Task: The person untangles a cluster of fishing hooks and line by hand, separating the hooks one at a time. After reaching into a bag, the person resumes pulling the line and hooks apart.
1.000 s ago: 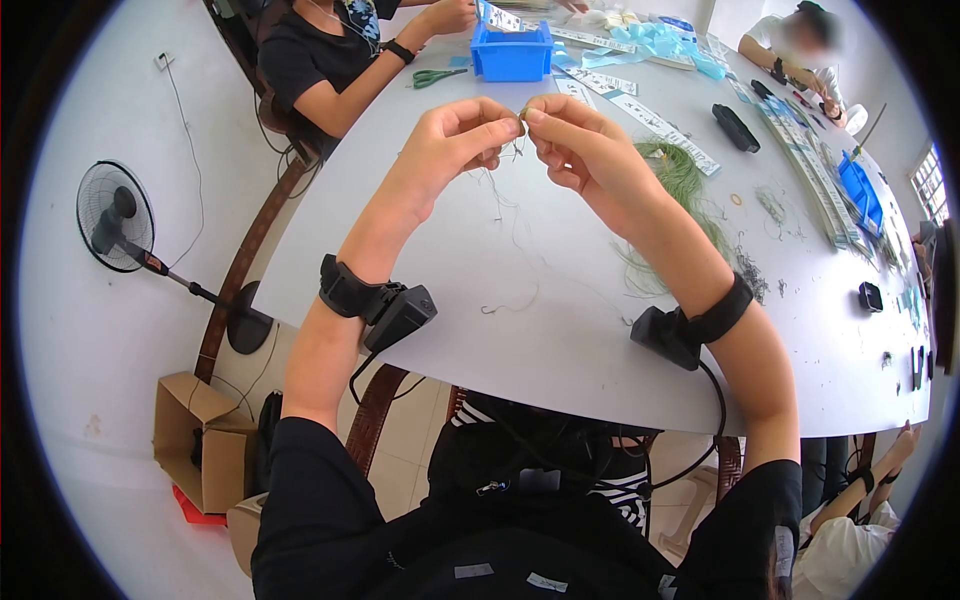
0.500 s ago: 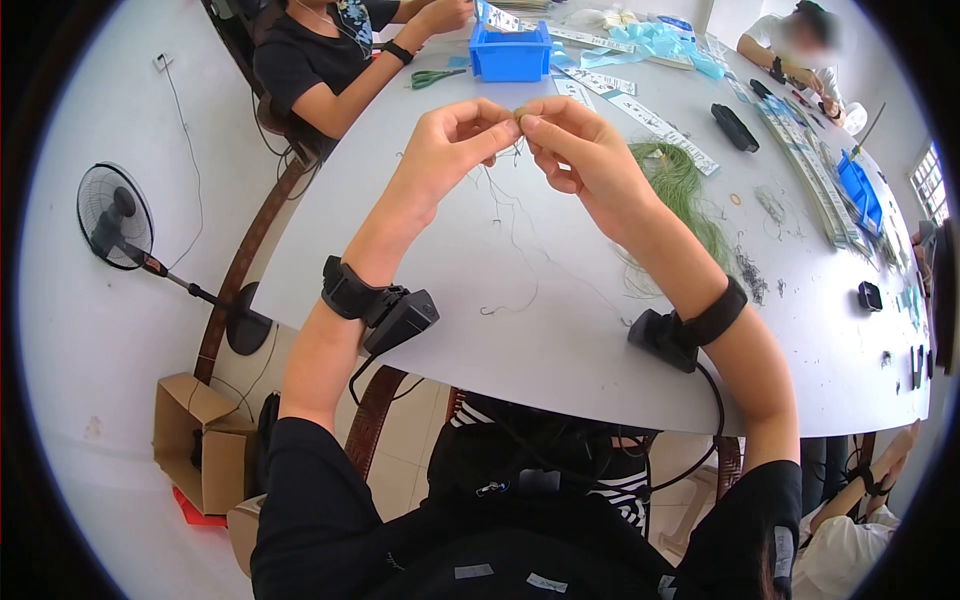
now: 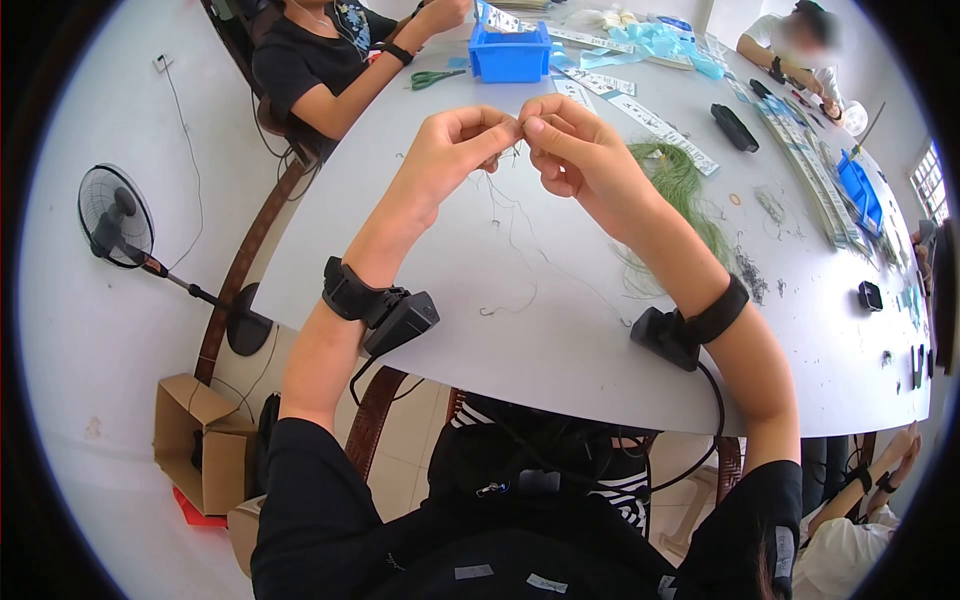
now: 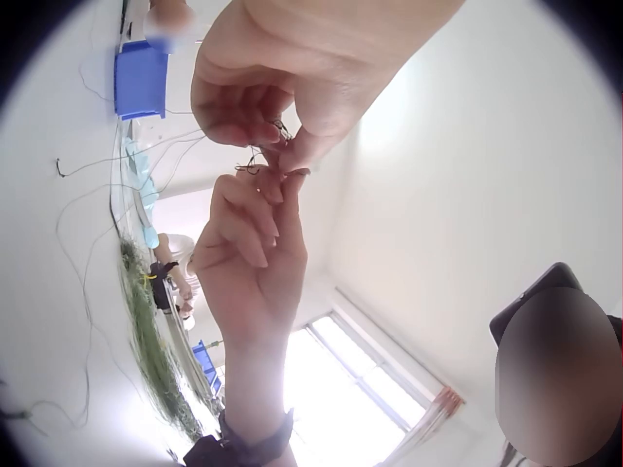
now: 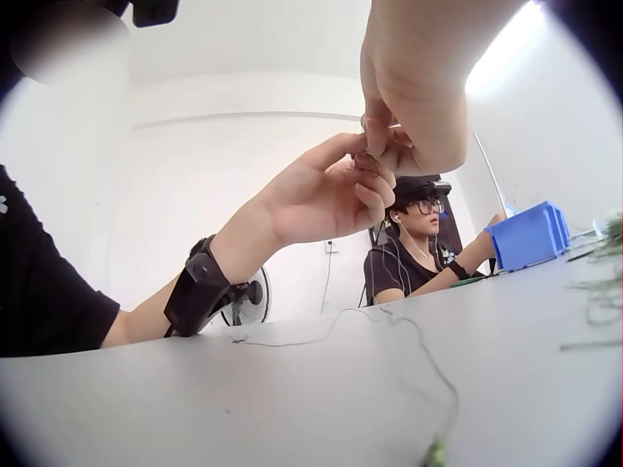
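Hands (image 3: 455, 150) pinch thin wire (image 3: 512, 150), blue bin (image 3: 510, 55) — contents unclear

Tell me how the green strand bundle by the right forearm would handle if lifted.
The green strands probably flop: they are hair-thin and lie in loose curves on the table. Likely very light. Stray ends splay out, so some may slip free.

Both forearms are raised from the elbows and angled inward, so that the left hand (image 3: 455, 145) and the right hand (image 3: 575, 150) are held together, fingertips touching. Thumb and forefinger of each are pinched tight; the remaining fingers are loosely curled.
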Available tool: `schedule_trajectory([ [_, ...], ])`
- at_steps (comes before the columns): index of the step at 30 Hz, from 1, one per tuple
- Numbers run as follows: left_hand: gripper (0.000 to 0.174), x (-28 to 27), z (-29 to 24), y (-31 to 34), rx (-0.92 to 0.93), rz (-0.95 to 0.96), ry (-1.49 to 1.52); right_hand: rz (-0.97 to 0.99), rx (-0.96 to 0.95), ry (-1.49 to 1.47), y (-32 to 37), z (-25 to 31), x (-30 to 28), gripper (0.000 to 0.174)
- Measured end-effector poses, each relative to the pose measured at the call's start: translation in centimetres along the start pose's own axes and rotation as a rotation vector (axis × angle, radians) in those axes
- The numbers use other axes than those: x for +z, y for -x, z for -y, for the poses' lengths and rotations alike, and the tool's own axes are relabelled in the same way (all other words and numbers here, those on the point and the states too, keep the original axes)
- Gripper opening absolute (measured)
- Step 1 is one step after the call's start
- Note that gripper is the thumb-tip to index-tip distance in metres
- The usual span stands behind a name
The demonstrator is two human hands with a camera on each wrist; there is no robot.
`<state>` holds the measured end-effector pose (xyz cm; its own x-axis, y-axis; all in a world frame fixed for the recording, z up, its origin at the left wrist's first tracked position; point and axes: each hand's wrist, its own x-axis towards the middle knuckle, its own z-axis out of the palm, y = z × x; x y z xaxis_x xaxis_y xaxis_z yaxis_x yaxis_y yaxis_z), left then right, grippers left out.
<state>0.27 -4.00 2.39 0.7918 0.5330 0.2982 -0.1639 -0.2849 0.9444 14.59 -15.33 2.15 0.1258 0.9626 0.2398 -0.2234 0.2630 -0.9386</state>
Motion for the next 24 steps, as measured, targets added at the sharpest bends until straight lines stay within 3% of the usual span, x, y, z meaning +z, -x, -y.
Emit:
schedule_trajectory([
  [10, 0.022, -0.1, 0.0, 0.0, 0.067, -0.012, -0.115, -0.058, 0.114, -0.155, -0.1, -0.1, 0.3, 0.011],
  [19, 0.018, -0.3, 0.3, -0.2, 0.145, -0.067, -0.264, -0.128, 0.110, -0.082, 0.0, 0.2, 0.4, 0.024],
  [24, 0.015, -0.7, 0.1, -0.2, 0.157, -0.076, -0.260, -0.093, 0.093, 0.120, -0.2, 1.0, -1.0, 0.028],
])
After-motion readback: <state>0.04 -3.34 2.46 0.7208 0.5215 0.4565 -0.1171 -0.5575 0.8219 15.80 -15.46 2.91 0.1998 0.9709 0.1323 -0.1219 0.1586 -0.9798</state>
